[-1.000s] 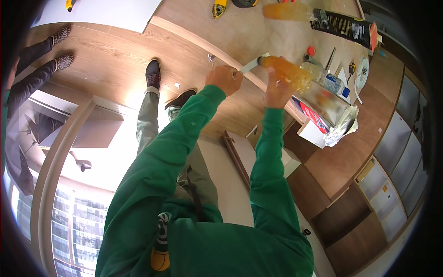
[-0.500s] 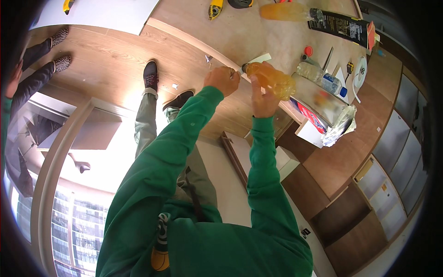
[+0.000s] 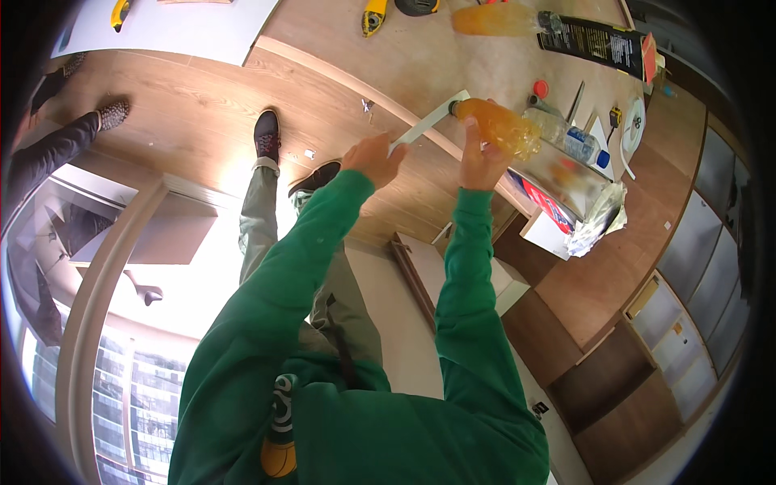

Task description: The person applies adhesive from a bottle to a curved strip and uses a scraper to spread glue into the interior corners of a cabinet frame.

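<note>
My left hand (image 3: 374, 160) is closed on one end of a narrow white strip (image 3: 432, 120), which slants up and right over the worktop's front edge. My right hand (image 3: 483, 164) grips a clear plastic bottle (image 3: 503, 128) of amber liquid from below, thumb along its side. The bottle lies tipped nearly level, its dark neck pointing left, close to the strip's far end. Whether neck and strip touch, I cannot tell.
On the wooden worktop (image 3: 339, 40) lie a yellow cutter (image 3: 373, 18), another amber bottle (image 3: 497, 19), a black carton (image 3: 594, 47), a red cap (image 3: 541, 87), a blue-capped bottle (image 3: 584, 147), a tape measure (image 3: 615, 118) and a white roll (image 3: 633, 128). Another person's leg (image 3: 65, 144) shows at left.
My left hand has moved slightly left and down, and more of the white strip shows. The bottle in my right hand has shifted right. The other person's legs have moved left.
</note>
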A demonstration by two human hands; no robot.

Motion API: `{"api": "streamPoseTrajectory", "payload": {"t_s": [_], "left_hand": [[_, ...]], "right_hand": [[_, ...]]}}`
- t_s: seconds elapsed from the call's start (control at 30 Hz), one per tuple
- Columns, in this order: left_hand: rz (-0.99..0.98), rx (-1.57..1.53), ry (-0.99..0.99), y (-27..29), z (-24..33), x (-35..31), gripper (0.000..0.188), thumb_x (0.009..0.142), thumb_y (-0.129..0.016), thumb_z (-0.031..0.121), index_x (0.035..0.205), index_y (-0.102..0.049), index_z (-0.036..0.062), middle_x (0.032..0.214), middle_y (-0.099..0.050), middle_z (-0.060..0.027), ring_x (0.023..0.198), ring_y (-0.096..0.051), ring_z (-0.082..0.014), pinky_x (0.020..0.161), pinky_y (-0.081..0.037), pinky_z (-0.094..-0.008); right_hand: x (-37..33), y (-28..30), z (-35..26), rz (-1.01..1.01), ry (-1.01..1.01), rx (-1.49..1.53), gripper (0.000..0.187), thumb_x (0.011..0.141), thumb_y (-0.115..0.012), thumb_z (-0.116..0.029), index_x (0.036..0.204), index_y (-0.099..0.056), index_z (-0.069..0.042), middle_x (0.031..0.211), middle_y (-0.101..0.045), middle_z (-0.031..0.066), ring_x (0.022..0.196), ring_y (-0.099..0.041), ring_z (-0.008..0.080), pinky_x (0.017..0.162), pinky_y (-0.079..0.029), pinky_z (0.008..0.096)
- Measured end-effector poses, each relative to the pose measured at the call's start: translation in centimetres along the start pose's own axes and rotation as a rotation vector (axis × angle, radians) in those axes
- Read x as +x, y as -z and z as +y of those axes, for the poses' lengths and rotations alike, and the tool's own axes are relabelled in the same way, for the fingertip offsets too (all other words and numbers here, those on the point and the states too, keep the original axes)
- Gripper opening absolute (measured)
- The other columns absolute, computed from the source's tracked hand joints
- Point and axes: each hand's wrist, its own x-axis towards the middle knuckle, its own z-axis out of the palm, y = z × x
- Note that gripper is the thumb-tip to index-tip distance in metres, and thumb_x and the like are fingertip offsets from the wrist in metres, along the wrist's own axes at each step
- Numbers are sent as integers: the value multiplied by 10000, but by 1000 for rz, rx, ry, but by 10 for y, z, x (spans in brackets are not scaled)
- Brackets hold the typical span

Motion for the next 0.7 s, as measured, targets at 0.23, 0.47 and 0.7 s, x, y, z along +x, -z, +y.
{"api": "streamPoseTrajectory", "payload": {"t_s": [0.23, 0.47, 0.7], "left_hand": [[-91, -54, 56, 1, 2, -4, 335, 968, -513, 339, 929, -728, 85, 813, -704, -164, 839, -678, -365, 817, -505, -465], [-94, -108, 44, -1, 15, 19, 321, 944, -532, 323, 890, -748, 92, 837, -721, -165, 862, -683, -374, 842, -509, -473], [-111, -118, 45, -6, 13, 21, 303, 931, -532, 310, 898, -751, 102, 803, -706, -174, 811, -678, -387, 802, -519, -472]], "right_hand": [[-13, 9, -7, -71, 19, -59, 408, 886, -730, -58, 1255, -580, 31, 1294, -621, 141, 1139, -614, 220, 1012, -476, 357], [-21, 0, -9, -34, 81, -94, 365, 872, -753, -143, 1188, -647, 5, 1162, -667, 137, 1093, -632, 248, 938, -498, 376], [3, 6, 2, -59, 106, -144, 334, 901, -723, -97, 1194, -633, 34, 1235, -646, 126, 1090, -627, 207, 953, -494, 344]]}}
